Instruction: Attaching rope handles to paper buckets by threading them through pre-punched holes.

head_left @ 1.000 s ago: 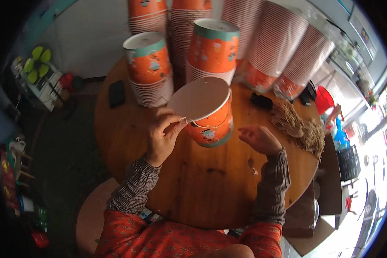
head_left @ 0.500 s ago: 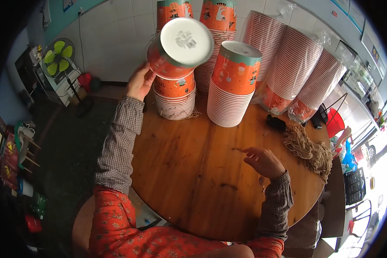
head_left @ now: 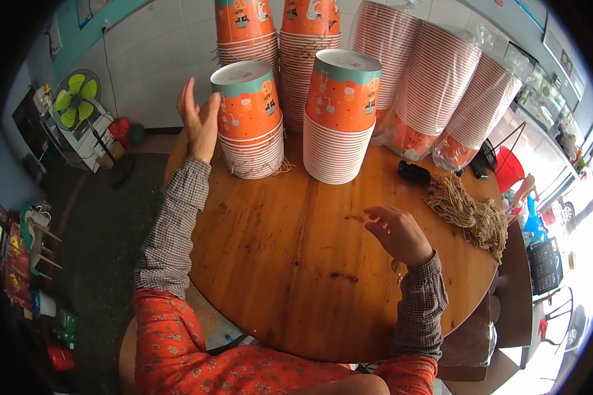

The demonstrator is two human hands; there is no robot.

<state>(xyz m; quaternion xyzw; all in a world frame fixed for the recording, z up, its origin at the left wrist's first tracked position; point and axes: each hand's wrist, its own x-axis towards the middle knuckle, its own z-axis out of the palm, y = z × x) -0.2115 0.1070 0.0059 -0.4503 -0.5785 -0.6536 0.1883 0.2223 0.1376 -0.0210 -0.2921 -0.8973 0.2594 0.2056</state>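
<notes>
Between ten and eleven o'clock, your left hand (head_left: 201, 122) is spread wide, holding nothing, thumb tip right by the strung paper-bucket stack (head_left: 249, 125) at eleven; contact is unclear. That stack looks done, twine strands showing at its rims. The bare paper-bucket stack (head_left: 341, 122) at twelve shows none and seems left. Your right hand (head_left: 400, 237), at three, is empty, fingers loosely curled. Plenty of loose twine (head_left: 466, 212) lies between two and three.
</notes>
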